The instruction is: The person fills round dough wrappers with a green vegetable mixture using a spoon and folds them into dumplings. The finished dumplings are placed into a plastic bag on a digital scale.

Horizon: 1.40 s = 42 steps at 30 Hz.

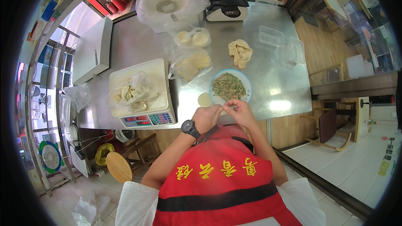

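Just in front of my red apron, my left hand [205,118] and my right hand [241,113] meet at the near edge of the steel table. The fingertips of both pinch a small pale dough wrapper [223,112], largely hidden by the fingers. Right beyond them is a blue-rimmed plate [248,95] heaped with minced filling flecked with green [228,86]. One flat round dough wrapper [205,99] lies on the table left of the plate. A black watch is on my left wrist.
Left stands an electronic scale [161,92] bearing a plastic bag of folded dumplings [133,94]. Bagged wrappers [191,64] lie beyond the plate, beside a crumpled cream-coloured thing [240,52]. Farther back are a money-counting machine [227,4] and clear plastic containers [271,36]. A wooden stool [119,167] stands below left.
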{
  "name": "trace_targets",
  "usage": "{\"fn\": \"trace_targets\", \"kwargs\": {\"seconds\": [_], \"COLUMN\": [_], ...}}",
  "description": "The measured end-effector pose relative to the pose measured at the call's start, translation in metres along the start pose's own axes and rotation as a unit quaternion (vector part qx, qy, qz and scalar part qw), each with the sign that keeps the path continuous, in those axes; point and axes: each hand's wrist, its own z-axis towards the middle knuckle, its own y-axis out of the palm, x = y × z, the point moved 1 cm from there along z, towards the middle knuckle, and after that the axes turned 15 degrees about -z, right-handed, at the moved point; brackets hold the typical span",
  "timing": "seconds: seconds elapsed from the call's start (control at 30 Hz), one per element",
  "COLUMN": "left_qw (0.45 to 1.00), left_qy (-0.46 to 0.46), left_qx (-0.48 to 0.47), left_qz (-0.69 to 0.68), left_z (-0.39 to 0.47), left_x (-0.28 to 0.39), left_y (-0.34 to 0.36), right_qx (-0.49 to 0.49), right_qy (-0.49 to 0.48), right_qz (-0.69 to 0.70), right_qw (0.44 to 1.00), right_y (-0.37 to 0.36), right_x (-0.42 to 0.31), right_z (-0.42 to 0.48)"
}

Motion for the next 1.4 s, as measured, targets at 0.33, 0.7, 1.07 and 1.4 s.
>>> {"fn": "trace_targets", "kwargs": {"seconds": [0.33,0.7,1.07,1.4], "left_qw": [0.998,0.914,0.92,0.91], "left_qy": [0.0,-0.191,-0.177,-0.152], "left_qx": [0.052,0.097,0.132,0.305], "left_qz": [-0.039,-0.345,-0.325,-0.236], "left_z": [0.003,-0.011,-0.014,-0.042], "left_x": [0.006,-0.029,-0.019,-0.033], "left_y": [-0.011,0.005,-0.01,-0.085], "right_qx": [0.085,0.091,0.082,0.06], "right_qy": [-0.018,0.03,0.01,-0.01], "right_qz": [-0.033,-0.051,0.017,-0.003], "right_qw": [0.996,0.994,0.996,0.998], "right_y": [0.016,0.01,0.013,0.022], "right_x": [-0.008,0.013,0.004,-0.011], "right_z": [0.003,0.009,0.012,0.016]}}
